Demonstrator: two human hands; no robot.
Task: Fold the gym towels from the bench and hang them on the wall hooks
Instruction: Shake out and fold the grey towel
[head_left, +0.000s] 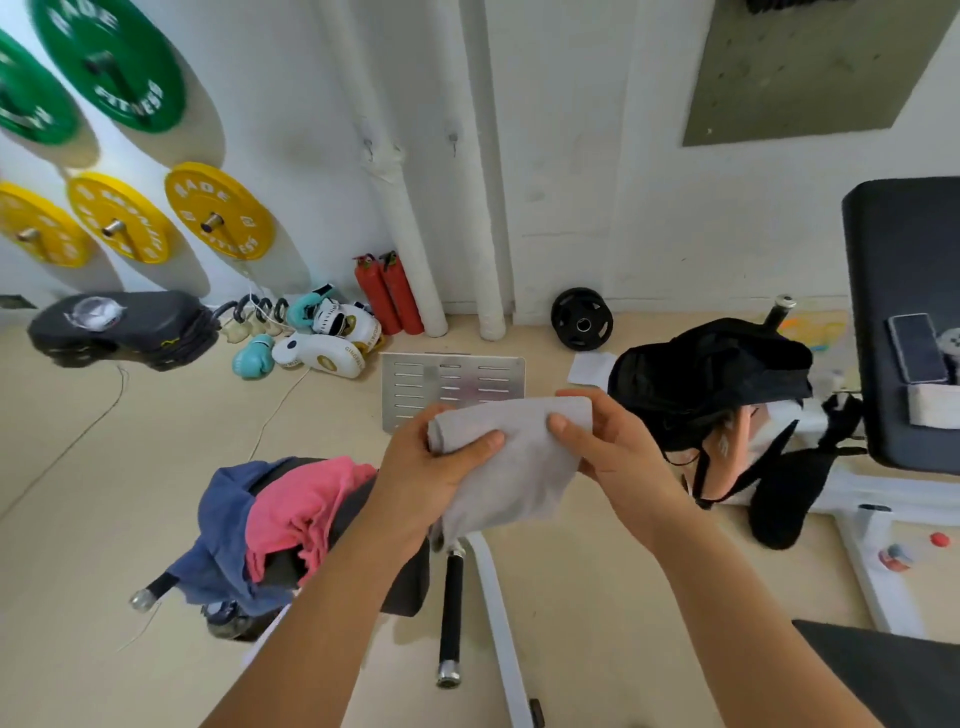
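A grey towel (511, 462), soft and matte, sits at the centre of the frame, held in the air above the floor. Its top edge is a rolled fold that runs roughly left to right, tilting slightly up toward the right, and the rest of the cloth hangs from that fold toward the lower left. The left hand (421, 475) grips the left end of the fold, thumb curled over the front. The right hand (618, 447) pinches the right end, thumb on the near face and fingers behind.

Just left and below, a pink towel (298, 506) and a blue towel (228, 530) lie crumpled in loose folds over the dark padded bench (402, 582). In the upper middle, two small metal wall hooks (453, 141) stick out of the white wall. To the right of the hands sits a slumped black bag (711, 379). Glossy round yellow weight plates (218, 210) hang at the upper left.
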